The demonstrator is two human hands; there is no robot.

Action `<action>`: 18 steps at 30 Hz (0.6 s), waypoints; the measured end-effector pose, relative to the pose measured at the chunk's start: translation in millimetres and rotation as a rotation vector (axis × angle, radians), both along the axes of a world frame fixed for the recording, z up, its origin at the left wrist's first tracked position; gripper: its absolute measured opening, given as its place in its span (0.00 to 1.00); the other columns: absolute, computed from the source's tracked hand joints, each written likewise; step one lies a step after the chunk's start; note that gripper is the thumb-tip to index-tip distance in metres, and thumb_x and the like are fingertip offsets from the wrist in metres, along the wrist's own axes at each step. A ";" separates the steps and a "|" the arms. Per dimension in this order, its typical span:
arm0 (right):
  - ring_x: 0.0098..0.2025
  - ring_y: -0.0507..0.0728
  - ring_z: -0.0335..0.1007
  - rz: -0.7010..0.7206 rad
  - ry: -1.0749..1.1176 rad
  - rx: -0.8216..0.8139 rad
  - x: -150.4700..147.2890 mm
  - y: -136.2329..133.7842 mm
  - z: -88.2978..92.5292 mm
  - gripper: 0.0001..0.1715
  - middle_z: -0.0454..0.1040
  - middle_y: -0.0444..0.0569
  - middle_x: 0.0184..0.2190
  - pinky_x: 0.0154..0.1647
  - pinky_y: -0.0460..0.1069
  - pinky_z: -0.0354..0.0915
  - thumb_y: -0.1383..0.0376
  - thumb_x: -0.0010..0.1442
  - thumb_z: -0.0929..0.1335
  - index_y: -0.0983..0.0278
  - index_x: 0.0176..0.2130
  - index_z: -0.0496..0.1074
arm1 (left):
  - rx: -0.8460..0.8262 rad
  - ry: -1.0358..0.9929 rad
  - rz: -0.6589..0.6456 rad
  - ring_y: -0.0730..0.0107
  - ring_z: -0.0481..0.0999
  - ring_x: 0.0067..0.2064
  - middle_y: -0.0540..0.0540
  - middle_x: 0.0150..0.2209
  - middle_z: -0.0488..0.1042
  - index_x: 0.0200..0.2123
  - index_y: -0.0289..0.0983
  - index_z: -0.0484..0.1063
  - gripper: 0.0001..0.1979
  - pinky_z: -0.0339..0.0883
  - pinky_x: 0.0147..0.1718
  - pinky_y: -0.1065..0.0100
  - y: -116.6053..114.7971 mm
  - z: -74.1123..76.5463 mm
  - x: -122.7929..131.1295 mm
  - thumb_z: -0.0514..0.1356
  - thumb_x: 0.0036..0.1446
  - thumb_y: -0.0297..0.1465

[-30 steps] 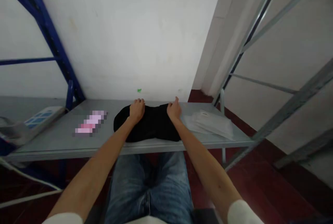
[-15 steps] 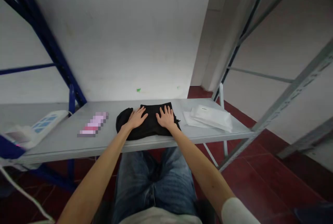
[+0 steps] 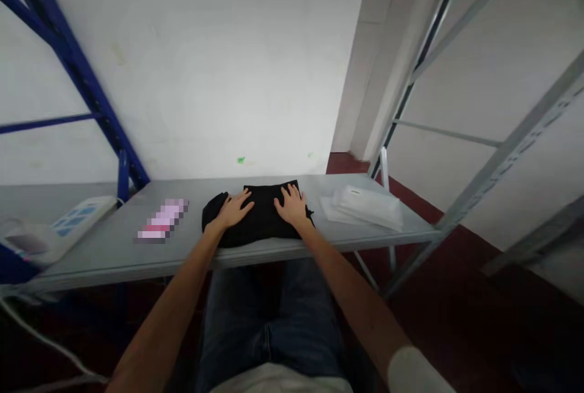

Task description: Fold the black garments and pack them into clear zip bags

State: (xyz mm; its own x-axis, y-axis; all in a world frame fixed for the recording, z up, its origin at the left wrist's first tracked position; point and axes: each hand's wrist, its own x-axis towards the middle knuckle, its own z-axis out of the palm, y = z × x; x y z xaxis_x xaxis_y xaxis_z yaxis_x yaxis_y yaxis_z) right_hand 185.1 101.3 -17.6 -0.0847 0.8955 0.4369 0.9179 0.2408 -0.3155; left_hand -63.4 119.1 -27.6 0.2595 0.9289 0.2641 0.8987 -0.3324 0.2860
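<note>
A black folded cloth (image 3: 261,215) lies on the grey metal shelf (image 3: 114,247) in front of me, near its front edge. My left hand (image 3: 233,210) rests flat on the cloth's left part, fingers spread. Flat on the right part lies my right hand (image 3: 292,205), its fingers also stretched out. Neither hand grips anything.
A stack of clear plastic bags (image 3: 365,207) lies to the right of the cloth. A pink blurred item (image 3: 163,219) sits to the left, and a white power strip (image 3: 68,222) at the far left. Blue rack posts (image 3: 91,95) and grey rack bars (image 3: 479,174) flank the shelf.
A second ago both hands were curled at the far edge of the cloth; they have since folded it toward me and now press flat on the smaller folded cloth.
</note>
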 end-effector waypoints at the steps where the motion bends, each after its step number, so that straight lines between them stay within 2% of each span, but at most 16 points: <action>1: 0.73 0.63 0.51 0.027 0.024 0.080 -0.1 -3.8 3.1 0.28 0.63 0.59 0.71 0.73 0.63 0.46 0.59 0.73 0.60 0.65 0.67 0.68 | 0.002 0.004 -0.001 0.55 0.57 0.74 0.41 0.74 0.55 0.71 0.41 0.61 0.31 0.40 0.73 0.44 0.2 -0.2 0.5 0.46 0.71 0.47; 4: 0.63 0.59 0.66 0.147 0.082 0.212 -6.4 -18.7 10.9 0.23 0.75 0.55 0.59 0.67 0.54 0.57 0.66 0.73 0.59 0.63 0.58 0.75 | 0.007 0.008 -0.003 0.54 0.59 0.74 0.41 0.74 0.57 0.70 0.40 0.62 0.30 0.41 0.72 0.41 1.0 -1.4 2.9 0.47 0.71 0.46; 6: 0.57 0.59 0.71 0.190 0.113 0.187 -15.8 -29.5 12.1 0.20 0.79 0.53 0.54 0.61 0.53 0.63 0.66 0.73 0.60 0.61 0.54 0.78 | 0.024 -0.009 0.002 0.52 0.61 0.73 0.40 0.73 0.58 0.69 0.41 0.65 0.29 0.43 0.72 0.41 0.8 -1.8 4.4 0.49 0.70 0.45; 8: 0.55 0.59 0.73 0.189 0.149 0.128 -27.0 -39.1 9.8 0.19 0.79 0.53 0.53 0.59 0.53 0.66 0.64 0.73 0.61 0.61 0.54 0.78 | 0.067 -0.048 0.000 0.51 0.65 0.71 0.39 0.72 0.62 0.65 0.40 0.69 0.28 0.48 0.71 0.42 -0.9 0.0 5.1 0.51 0.69 0.44; 10: 0.58 0.60 0.72 0.192 0.179 0.082 -37.3 -46.6 6.2 0.19 0.78 0.54 0.55 0.62 0.55 0.64 0.63 0.73 0.62 0.62 0.57 0.76 | 0.156 -0.110 -0.020 0.51 0.70 0.67 0.38 0.68 0.68 0.60 0.38 0.73 0.24 0.55 0.69 0.45 -4.5 5.5 5.2 0.53 0.67 0.43; 13: 0.64 0.62 0.68 0.209 0.198 0.044 -47.1 -53.0 3.3 0.21 0.76 0.55 0.60 0.71 0.59 0.55 0.61 0.73 0.63 0.63 0.60 0.74 | 0.297 -0.184 -0.041 0.55 0.75 0.61 0.39 0.58 0.78 0.52 0.38 0.77 0.18 0.64 0.64 0.52 -13.5 20.0 6.6 0.52 0.66 0.37; 18: 0.68 0.62 0.65 0.245 0.176 -0.032 -56.7 -54.6 12.7 0.23 0.73 0.57 0.63 0.72 0.61 0.52 0.61 0.74 0.63 0.64 0.63 0.72 | 0.391 -0.101 0.024 0.54 0.77 0.55 0.39 0.50 0.80 0.48 0.39 0.76 0.15 0.68 0.60 0.53 -36.2 38.7 21.2 0.51 0.66 0.31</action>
State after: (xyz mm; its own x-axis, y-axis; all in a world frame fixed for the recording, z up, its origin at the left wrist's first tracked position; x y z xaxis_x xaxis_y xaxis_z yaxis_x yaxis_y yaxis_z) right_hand 128.4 46.7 -4.8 -0.2253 0.8715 0.4355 0.7643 0.4353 -0.4758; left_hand -42.2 83.0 11.2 0.1942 0.7586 0.6220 0.8814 -0.4132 0.2288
